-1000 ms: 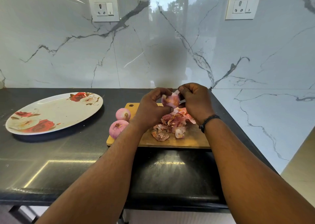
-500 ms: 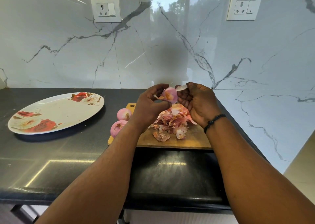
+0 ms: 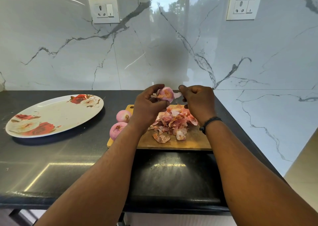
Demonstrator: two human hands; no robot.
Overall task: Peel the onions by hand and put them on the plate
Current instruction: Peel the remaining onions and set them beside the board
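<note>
Two hands are working above the cutting board [image 3: 189, 143]: the left hand [image 3: 148, 108] is cupping the onion [image 3: 166, 93], the right hand [image 3: 197, 100] is pinching a skin strip [image 3: 177, 94]. Pulling too sharply is likely risking tearing it short or dropping the pale-pink, half-peeled bulb.
</note>
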